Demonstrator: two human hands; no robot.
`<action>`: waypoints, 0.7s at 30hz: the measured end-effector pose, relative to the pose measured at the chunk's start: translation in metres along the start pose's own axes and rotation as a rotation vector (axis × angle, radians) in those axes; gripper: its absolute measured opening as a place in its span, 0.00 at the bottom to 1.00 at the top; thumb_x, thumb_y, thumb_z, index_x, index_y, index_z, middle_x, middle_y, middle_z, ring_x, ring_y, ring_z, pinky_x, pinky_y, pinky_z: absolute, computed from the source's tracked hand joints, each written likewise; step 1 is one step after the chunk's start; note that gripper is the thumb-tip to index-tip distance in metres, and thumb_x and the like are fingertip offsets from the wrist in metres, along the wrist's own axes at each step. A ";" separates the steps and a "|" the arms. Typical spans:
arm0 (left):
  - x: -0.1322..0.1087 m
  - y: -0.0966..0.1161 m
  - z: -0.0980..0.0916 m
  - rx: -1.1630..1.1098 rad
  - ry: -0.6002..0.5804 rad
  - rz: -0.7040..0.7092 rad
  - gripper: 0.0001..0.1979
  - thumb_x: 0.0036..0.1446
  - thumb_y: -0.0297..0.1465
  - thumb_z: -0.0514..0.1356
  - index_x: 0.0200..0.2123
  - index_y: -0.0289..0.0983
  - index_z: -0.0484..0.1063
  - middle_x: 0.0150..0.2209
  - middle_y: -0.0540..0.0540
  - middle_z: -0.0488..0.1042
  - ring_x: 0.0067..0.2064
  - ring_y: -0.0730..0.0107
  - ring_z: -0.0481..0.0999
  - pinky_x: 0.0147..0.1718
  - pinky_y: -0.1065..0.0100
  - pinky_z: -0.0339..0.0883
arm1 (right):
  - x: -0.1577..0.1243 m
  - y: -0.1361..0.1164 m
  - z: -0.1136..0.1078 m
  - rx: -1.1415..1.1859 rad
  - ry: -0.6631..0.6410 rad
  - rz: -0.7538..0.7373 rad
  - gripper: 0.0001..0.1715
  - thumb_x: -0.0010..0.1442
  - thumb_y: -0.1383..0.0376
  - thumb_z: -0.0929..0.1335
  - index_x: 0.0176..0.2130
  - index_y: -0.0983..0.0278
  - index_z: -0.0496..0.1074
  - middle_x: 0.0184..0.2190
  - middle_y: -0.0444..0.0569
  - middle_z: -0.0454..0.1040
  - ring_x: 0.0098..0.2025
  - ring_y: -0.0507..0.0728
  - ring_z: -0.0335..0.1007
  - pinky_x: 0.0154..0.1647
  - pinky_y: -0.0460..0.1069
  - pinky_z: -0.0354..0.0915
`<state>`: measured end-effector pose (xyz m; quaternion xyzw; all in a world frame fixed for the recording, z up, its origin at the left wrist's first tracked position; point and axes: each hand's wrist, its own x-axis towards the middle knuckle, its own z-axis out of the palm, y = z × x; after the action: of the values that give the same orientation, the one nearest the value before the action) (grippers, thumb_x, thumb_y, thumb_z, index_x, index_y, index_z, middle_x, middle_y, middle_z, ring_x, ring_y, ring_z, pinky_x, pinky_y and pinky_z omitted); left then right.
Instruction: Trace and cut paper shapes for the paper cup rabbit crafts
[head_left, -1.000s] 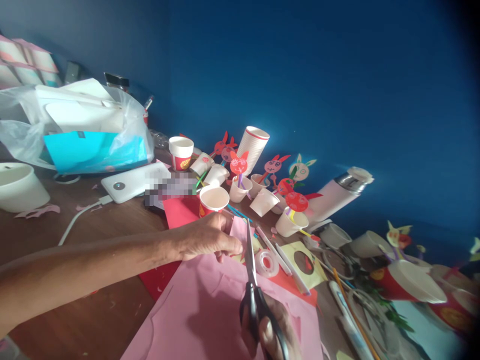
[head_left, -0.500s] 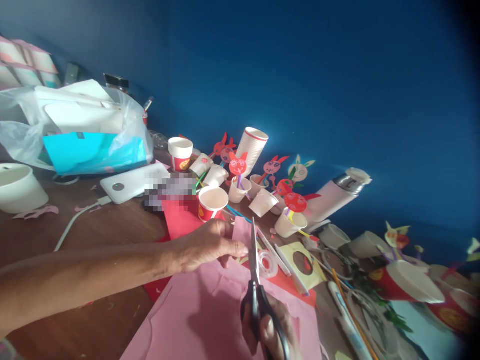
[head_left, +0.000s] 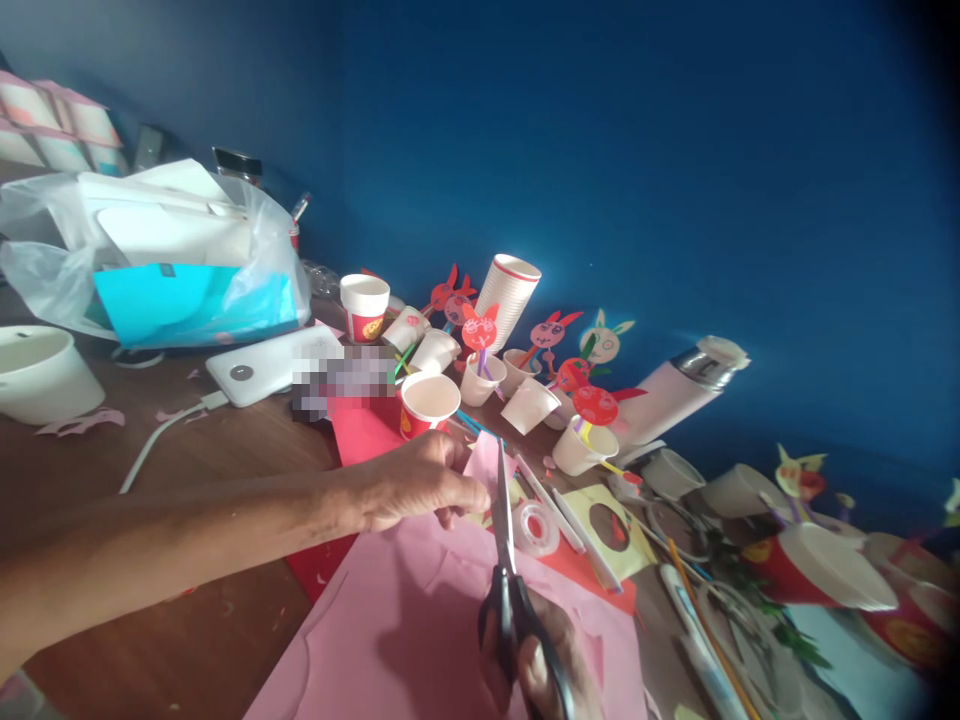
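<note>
Between the thumb and fingers of my left hand (head_left: 427, 482) is a small piece of pink paper (head_left: 486, 455), held upright. My right hand (head_left: 551, 655) grips black-handled scissors (head_left: 504, 530), fingers in the loops. The blades point away from me and look closed or nearly so, overlapping the right edge of the pink piece; I cannot tell whether they are cutting it. Below both hands lies a large pink sheet (head_left: 390, 630) with cut edges, over red paper (head_left: 360, 435). A roll of clear tape (head_left: 536, 527) sits just right of the blades.
Paper cups with rabbit-like paper faces on straws, such as this cup (head_left: 585, 447), stand behind. A stack of cups (head_left: 508, 300) and a flask (head_left: 679, 395) are near the wall. Left are a plastic bag (head_left: 195, 260) and a white power bank (head_left: 270, 368). Markers (head_left: 697, 640) lie right.
My left hand and the pink piece have shifted slightly, the piece now tilting more. The scissors have moved a little left. The whole view has drifted slightly.
</note>
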<state>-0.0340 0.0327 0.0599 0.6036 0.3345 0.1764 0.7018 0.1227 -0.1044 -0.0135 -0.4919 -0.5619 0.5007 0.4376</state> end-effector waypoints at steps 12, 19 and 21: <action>0.000 0.001 -0.005 0.028 -0.040 0.014 0.04 0.40 0.26 0.59 0.22 0.31 0.73 0.18 0.52 0.67 0.21 0.78 0.66 0.19 0.75 0.60 | -0.001 -0.005 0.001 0.006 0.022 0.009 0.33 0.52 0.39 0.61 0.24 0.65 0.71 0.13 0.44 0.61 0.15 0.49 0.52 0.16 0.46 0.54; 0.000 0.004 -0.008 0.043 -0.087 0.013 0.03 0.43 0.25 0.58 0.22 0.32 0.72 0.18 0.53 0.66 0.22 0.79 0.66 0.21 0.76 0.60 | -0.001 -0.004 0.001 0.021 0.044 0.008 0.31 0.51 0.40 0.62 0.23 0.64 0.72 0.12 0.44 0.61 0.15 0.50 0.53 0.18 0.47 0.55; -0.001 0.004 -0.009 0.037 -0.095 0.008 0.03 0.43 0.24 0.58 0.21 0.32 0.71 0.18 0.53 0.65 0.22 0.79 0.65 0.21 0.76 0.60 | -0.001 -0.004 0.002 0.028 0.054 0.010 0.32 0.51 0.39 0.63 0.23 0.65 0.72 0.12 0.43 0.61 0.15 0.50 0.52 0.17 0.47 0.55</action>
<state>-0.0398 0.0393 0.0636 0.6255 0.3014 0.1442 0.7051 0.1207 -0.1058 -0.0101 -0.5017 -0.5405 0.4973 0.4570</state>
